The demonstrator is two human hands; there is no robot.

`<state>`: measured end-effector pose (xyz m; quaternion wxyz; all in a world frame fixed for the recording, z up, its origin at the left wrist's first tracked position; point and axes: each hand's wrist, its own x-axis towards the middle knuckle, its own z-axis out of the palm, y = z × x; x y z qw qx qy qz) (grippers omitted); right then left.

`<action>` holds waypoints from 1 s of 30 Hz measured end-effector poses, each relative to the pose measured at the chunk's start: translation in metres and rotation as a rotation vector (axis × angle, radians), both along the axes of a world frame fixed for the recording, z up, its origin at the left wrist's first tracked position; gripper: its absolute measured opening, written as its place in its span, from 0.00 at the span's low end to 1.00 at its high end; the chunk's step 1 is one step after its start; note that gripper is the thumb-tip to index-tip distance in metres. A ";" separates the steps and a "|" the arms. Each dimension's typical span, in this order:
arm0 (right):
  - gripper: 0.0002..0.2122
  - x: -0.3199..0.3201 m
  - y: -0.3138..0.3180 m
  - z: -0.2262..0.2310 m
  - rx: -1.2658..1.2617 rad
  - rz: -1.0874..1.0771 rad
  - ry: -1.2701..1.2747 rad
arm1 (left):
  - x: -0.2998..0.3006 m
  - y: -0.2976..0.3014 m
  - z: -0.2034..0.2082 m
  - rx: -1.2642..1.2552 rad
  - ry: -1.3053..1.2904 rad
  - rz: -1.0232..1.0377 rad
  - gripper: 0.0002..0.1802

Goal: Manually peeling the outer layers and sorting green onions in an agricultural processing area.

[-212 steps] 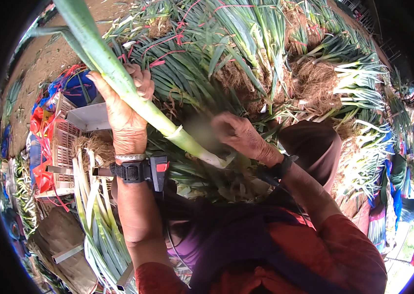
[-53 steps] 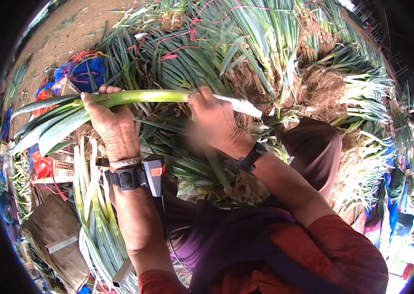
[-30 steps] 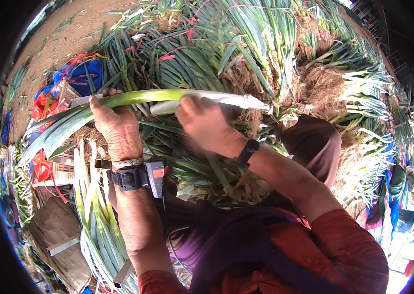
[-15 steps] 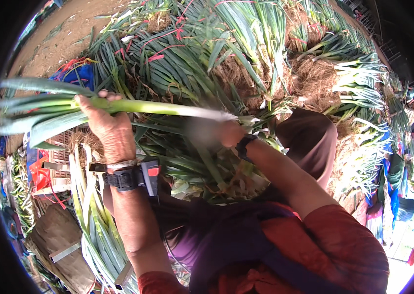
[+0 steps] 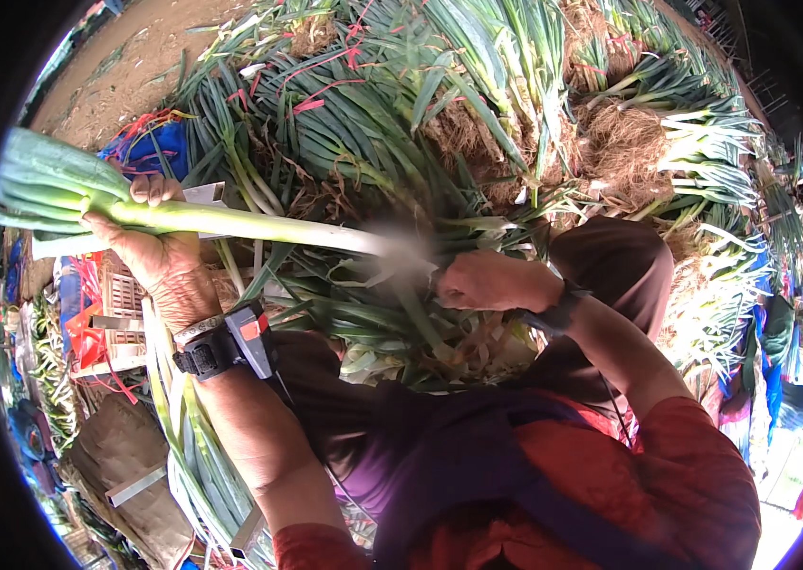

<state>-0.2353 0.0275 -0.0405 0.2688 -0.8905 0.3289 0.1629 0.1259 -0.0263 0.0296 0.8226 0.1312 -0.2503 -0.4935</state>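
My left hand (image 5: pixel 159 252) is wrapped round a large green onion (image 5: pixel 268 226) where its pale stalk meets the leaves. The onion lies across the view, its leaves fanning out to the left and its white end pointing right. That white end is blurred, and a thin pale strip of peel (image 5: pixel 384 275) hangs beside it. Just right of the tip, my right hand (image 5: pixel 497 280) is closed with its fingers curled in, apart from the stalk. Whatever is between those fingers is too hidden to name. Loose green onion leaves and trimmings (image 5: pixel 401 323) lie below both hands.
Heaped bundles of green onions (image 5: pixel 354 142), some tied with pink strips, fill the far side. Tangled roots (image 5: pixel 622 157) show at the right. By my left forearm are peeled green onions (image 5: pixel 197 437), a slatted crate (image 5: pixel 123 294) and brown cardboard (image 5: pixel 121 465).
The onion and my left hand have shifted left. My right hand has moved right and slightly down, away from the white end, where a loose strip of peel now shows.
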 end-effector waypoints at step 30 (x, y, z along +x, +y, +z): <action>0.10 0.085 0.010 0.021 -0.923 -0.297 -0.709 | 0.039 0.001 -0.006 -0.282 0.210 -0.099 0.53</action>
